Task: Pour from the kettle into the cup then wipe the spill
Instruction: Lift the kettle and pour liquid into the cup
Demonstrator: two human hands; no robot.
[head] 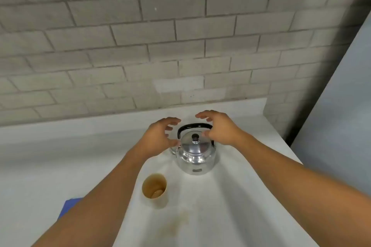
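Note:
A shiny metal kettle [195, 156] with a black handle and black lid knob stands upright on the white counter [251, 196]. A tan cup [155, 189] stands upright in front of it to the left, with a little brown liquid at its bottom. My left hand [160, 136] hovers at the kettle's left, over the spout, fingers spread and curled. My right hand [218, 128] hovers at the kettle's right, over the handle, fingers apart. Neither hand grips anything. A faint brownish stain [176, 224] marks the counter in front of the cup.
A blue cloth [69, 205] peeks out from under my left forearm at the counter's left. A grey brick wall [160, 46] rises directly behind the counter. The counter ends at its right edge [289, 146], beside a pale panel.

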